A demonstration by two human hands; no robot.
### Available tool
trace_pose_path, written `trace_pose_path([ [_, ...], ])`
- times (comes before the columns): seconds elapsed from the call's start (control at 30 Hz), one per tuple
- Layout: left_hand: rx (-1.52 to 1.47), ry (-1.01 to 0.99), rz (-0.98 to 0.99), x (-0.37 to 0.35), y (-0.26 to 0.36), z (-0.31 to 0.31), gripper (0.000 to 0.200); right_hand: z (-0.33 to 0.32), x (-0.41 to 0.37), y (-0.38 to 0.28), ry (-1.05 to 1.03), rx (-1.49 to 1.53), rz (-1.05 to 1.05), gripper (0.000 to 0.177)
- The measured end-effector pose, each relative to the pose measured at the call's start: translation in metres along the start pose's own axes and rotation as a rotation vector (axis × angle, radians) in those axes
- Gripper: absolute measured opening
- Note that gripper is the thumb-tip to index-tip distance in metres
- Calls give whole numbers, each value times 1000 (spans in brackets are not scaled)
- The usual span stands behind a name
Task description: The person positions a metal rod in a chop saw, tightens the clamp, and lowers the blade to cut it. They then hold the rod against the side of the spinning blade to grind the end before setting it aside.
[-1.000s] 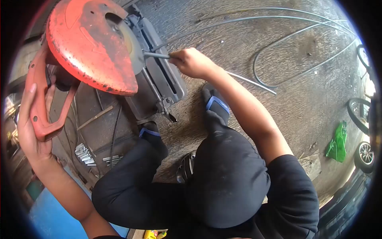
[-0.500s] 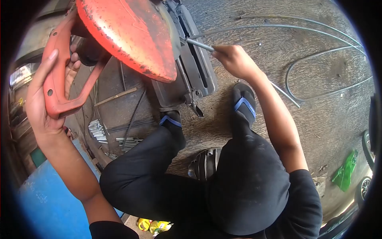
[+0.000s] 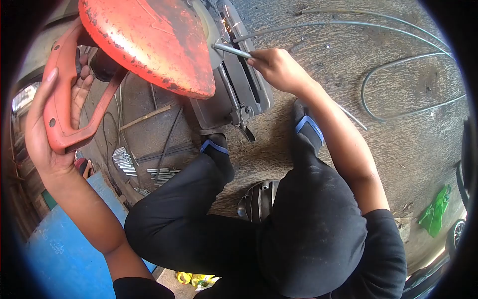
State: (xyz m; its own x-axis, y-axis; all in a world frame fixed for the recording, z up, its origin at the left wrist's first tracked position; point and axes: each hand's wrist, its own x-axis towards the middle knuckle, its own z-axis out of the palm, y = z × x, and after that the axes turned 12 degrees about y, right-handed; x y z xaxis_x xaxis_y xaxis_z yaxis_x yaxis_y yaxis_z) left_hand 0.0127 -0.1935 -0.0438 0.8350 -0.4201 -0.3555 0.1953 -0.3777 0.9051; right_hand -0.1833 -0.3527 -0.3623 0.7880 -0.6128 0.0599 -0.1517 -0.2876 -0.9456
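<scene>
My left hand [image 3: 47, 119] is wrapped round the red handle [image 3: 59, 107] of a cut-off saw at the upper left. Its scuffed red guard [image 3: 149, 47] covers most of the disc. Pinched in my right hand [image 3: 276, 70] is a thin grey metal rod [image 3: 233, 50], whose far end meets the disc's edge. Small orange sparks [image 3: 228, 25] show just beyond that end. Below the rod lies the saw's dark base [image 3: 209, 112] with a threaded vise screw [image 3: 229, 89].
Short cut rods [image 3: 124, 162] lie in piles on the floor at the left. Long bent rod [image 3: 366, 94] loops across the right side. A blue panel [image 3: 74, 239] is at lower left, a green bag [image 3: 435, 212] at lower right. A dark metal part [image 3: 256, 202] lies between my legs.
The saw's handle and guard have shifted left and slightly down the arc with my left hand. My right hand and the rod have moved left and up. Sparks now show.
</scene>
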Motion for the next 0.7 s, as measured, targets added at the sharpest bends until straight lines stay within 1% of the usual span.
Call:
trace_pose_path([
  [0.07, -8, -68, 15, 2, -1, 0, 47, 2, 0, 0, 27, -10, -16, 28],
  [0.17, 46, -19, 27, 2, 0, -2, 42, 3, -4, -3, 55, -43, -32, 27],
  [0.23, 38, -14, 13, 3, 0, -3, 42, 4, -6, -5, 116, -88, -48, 25],
  [0.27, 31, -8, 1, 3, 1, -4, 42, 5, -7, -4, 114, -89, -47, 25],
  [0.37, 7, -38, -33, 3, 2, -6, 43, 8, -8, -2, 140, -170, -71, 24],
  [0.43, 21, -13, -3, 0, 1, 0, 44, 11, -8, 2, 175, -284, -141, 24],
  [0.47, 35, 10, 28, -1, 0, 2, 45, 13, -8, 3, 173, -284, -140, 24],
  [0.53, 25, 1, 17, -1, 0, 2, 45, 15, -8, 4, 228, -365, -227, 21],
  [0.6, 16, -10, 7, 1, 0, 1, 44, 12, -9, 2, 233, -326, -231, 19],
  [0.67, 72, 22, 53, 5, 0, -2, 44, 6, -8, -5, 238, -286, -239, 19],
  [0.7, 72, 25, 55, 8, 1, -5, 44, 0, -8, -11, 178, -279, -160, 22],
])
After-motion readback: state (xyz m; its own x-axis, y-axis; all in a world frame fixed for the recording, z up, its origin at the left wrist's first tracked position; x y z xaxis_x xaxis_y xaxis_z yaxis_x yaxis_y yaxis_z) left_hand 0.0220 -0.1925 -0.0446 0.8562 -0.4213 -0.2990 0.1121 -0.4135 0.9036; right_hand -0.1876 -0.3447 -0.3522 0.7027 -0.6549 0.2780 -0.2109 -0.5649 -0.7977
